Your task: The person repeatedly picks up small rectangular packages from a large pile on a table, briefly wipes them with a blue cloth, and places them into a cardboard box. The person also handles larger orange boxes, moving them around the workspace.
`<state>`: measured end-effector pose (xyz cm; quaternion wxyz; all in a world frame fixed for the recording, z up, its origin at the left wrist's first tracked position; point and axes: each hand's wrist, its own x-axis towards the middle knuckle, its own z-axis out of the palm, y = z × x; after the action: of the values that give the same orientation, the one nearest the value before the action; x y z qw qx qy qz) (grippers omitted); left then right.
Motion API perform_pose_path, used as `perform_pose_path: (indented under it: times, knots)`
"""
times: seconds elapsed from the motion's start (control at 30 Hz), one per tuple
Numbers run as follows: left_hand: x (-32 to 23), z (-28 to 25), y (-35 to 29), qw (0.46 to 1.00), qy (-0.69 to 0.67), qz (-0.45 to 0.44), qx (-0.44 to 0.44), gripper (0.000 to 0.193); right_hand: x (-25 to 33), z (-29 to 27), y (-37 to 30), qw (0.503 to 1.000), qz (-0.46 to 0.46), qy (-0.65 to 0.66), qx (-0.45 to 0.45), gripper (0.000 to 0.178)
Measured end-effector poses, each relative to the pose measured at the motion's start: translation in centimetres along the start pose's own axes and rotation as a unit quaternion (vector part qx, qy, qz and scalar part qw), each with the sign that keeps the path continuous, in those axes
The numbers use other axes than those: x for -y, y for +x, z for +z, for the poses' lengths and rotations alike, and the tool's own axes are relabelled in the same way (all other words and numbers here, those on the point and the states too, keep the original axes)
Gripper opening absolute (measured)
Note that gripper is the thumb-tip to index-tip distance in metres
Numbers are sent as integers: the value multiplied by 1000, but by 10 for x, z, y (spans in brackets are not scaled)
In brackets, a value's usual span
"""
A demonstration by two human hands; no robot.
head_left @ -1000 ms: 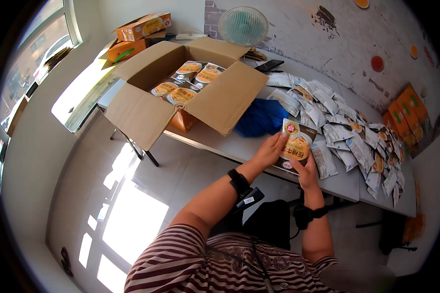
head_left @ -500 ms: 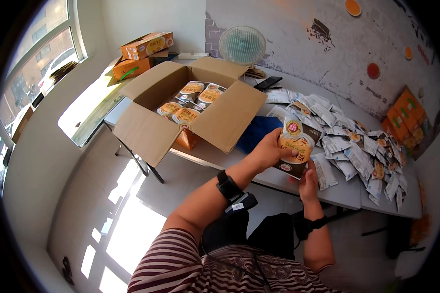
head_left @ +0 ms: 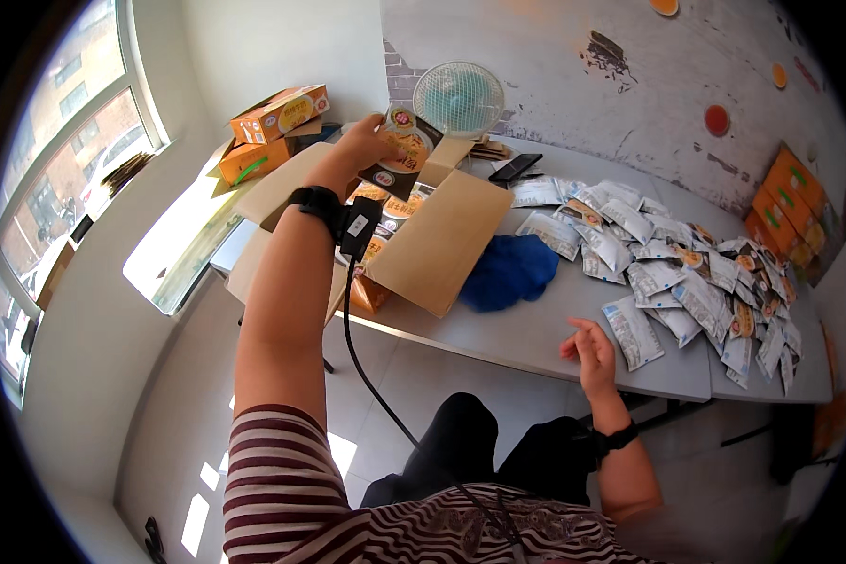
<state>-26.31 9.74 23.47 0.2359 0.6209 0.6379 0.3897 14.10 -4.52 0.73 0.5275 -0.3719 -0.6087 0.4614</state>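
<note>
My left hand (head_left: 365,147) is closed on a flat brown packet (head_left: 408,155) with a yellow-orange front, held tilted above the open cardboard carton (head_left: 453,252). Inside the carton, similar yellow-orange packets (head_left: 410,205) show in part; my left forearm hides the rest. Over the table's front edge, my right hand (head_left: 592,357) hangs empty with its fingers loosely bent and apart. Nearest to it lies a white sachet (head_left: 634,332) at the edge of a large heap of white and brown sachets (head_left: 686,273).
A blue cloth-like item (head_left: 509,273) lies between carton and heap on the grey table (head_left: 573,305). Behind stand a fan (head_left: 459,99) and a dark phone-like object (head_left: 516,167). Orange boxes (head_left: 280,113) are stacked at the back left, near the window.
My left hand has carried the packet leftward and away from me, from above the table's front to over the carton. My right hand has let go of the packet and stayed near the edge.
</note>
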Motion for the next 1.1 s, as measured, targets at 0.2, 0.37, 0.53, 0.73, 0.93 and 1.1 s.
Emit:
perform_pose_path:
  times: [0.2, 0.37, 0.53, 0.73, 0.93, 1.1]
  knots:
    - [90, -5, 38, 995, -3, -81, 50, 74, 6, 5, 2, 999, -10, -38, 7, 28]
    - [85, 20, 45, 990, -14, -69, 123, 74, 9, 3, 1, 999, 2, -50, 3, 26]
    - [81, 43, 46, 986, 82, -96, 106, 79, 10, 5, 2, 997, -15, -74, 18, 25]
    - [110, 67, 78, 947, 300, -17, 110, 75, 12, 5, 3, 996, -31, -84, 14, 20]
    - [146, 40, 96, 953, 260, 30, 153, 67, 12, 8, 6, 997, -18, -72, 21, 21]
    - [36, 86, 38, 981, 81, 177, 7, 47, 9, 3, 5, 995, -27, -98, 8, 20]
